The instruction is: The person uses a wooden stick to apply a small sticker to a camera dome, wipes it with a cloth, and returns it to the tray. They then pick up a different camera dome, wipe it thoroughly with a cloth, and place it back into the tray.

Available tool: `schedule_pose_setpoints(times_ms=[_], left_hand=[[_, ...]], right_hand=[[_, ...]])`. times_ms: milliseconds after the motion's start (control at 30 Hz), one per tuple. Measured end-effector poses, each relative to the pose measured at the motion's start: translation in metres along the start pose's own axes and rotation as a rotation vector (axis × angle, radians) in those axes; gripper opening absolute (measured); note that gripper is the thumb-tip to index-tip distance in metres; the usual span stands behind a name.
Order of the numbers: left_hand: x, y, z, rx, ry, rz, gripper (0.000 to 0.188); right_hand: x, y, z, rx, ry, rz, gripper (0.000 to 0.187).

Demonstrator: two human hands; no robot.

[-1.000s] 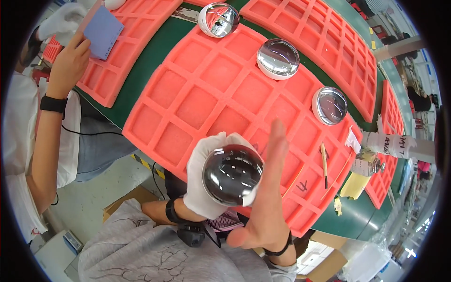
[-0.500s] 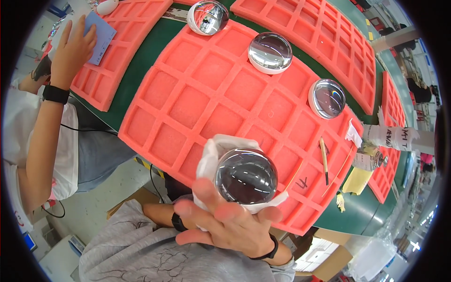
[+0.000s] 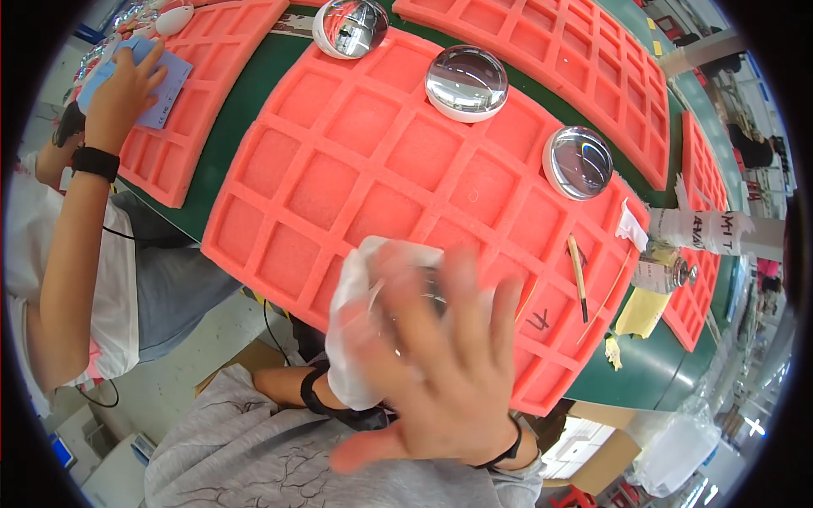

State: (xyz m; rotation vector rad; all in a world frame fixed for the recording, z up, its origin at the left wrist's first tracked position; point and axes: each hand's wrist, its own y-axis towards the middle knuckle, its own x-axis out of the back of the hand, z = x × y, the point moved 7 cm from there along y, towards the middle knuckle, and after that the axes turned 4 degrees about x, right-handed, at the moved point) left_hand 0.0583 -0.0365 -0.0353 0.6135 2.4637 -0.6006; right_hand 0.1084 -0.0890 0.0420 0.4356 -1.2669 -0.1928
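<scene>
A clear glass lens [image 3: 434, 285] sits in a white cloth [image 3: 349, 296] low over the front of the red foam tray [image 3: 398, 140]. My left hand cups it from beneath through the cloth; the fingers are hidden, and only my left forearm [image 3: 279, 385] with a dark wristband shows. Spread out and blurred, my right hand [image 3: 440, 372] is over the lens and covers most of it. Whether its fingers touch the glass I cannot tell. Three more dome lenses rest along the tray's far side: a left one [image 3: 351, 27], a middle one [image 3: 467, 82] and a right one [image 3: 577, 162].
A thin wooden stick [image 3: 577, 275] lies on the tray. Beyond its right edge stand a glass bottle [image 3: 665, 269], yellow paper [image 3: 642, 311] and a taped post [image 3: 703, 230]. At left, a co-worker's hand [image 3: 123, 93] holds a blue-white sheet [image 3: 169, 89] over another foam tray.
My right hand has moved up from the near edge of the lens and spread across it. The tray and the far lenses sit slightly farther left and higher in view.
</scene>
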Motion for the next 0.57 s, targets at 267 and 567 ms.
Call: schedule_pose_setpoints(times_ms=[267, 567], left_hand=[[0.010, 0.013, 0.016, 0.313, -0.134, 0.047, 0.068], [0.028, 0.007, 0.033, 0.171, 0.162, 0.101, 0.048]], right_hand=[[-0.027, -0.028, -0.047, -0.509, 1.069, -0.247, 0.120], [-0.054, -0.051, -0.049, -1.008, 1.452, -0.563, 0.112]])
